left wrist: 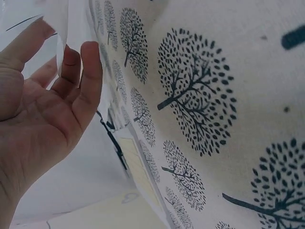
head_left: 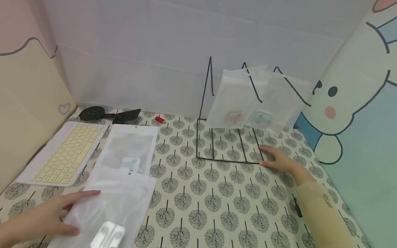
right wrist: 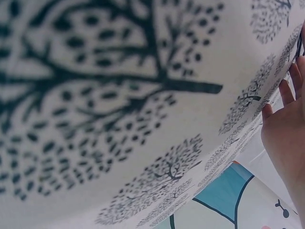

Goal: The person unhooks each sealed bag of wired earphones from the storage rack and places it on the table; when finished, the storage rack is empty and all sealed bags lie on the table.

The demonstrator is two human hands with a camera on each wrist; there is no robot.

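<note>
Thumb and fingers of my left hand (head_left: 47,215) hold the left edge of a frosted white plastic pouch (head_left: 112,198). The pouch edge passes between the fingers in the left wrist view. White wired earphones (head_left: 107,237) show in the pouch. Its top overlaps a second pouch (head_left: 125,142) with a light-blue item inside. My right hand (head_left: 279,161) rests at the right side of a black wire rack (head_left: 213,159), thumb and index finger spread and touching its base wire. Two frosted pouches hang on the rack, one with a pinkish item (head_left: 234,116), one with a bluish item (head_left: 263,119).
A white keyboard with yellowish keys (head_left: 68,152) lies at the left. Behind it are a black round-based stand (head_left: 92,113) and a red USB stick (head_left: 159,119). A tree-patterned cloth (head_left: 197,199) covers the table, with fabric walls at the back and sides.
</note>
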